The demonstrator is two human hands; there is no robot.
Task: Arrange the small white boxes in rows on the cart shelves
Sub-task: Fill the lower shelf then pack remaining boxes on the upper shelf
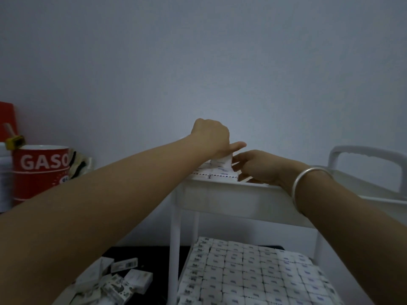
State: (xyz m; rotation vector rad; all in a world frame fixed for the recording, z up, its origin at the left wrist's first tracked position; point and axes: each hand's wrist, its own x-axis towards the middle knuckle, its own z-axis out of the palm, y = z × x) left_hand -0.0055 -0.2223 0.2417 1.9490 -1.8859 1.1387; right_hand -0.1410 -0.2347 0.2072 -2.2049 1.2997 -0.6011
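Grey wall (198, 62) behind; on the top shelf (220, 194), left hand (211, 135) curls over an upright box (222, 162), thumb out; right hand (257, 167), fingers loose, touches its side; more boxes (253, 271) in rows below.

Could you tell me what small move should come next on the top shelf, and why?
Probably seat the raised box into the row: the left hand grips it from above, it stands higher than its neighbours, and the right hand touches its side.

White plastic cart (222, 195), smooth and faintly glossy; small white boxes (246, 274) of matt printed card; polished metal bangle (305, 181); glossy red tin (39, 172).
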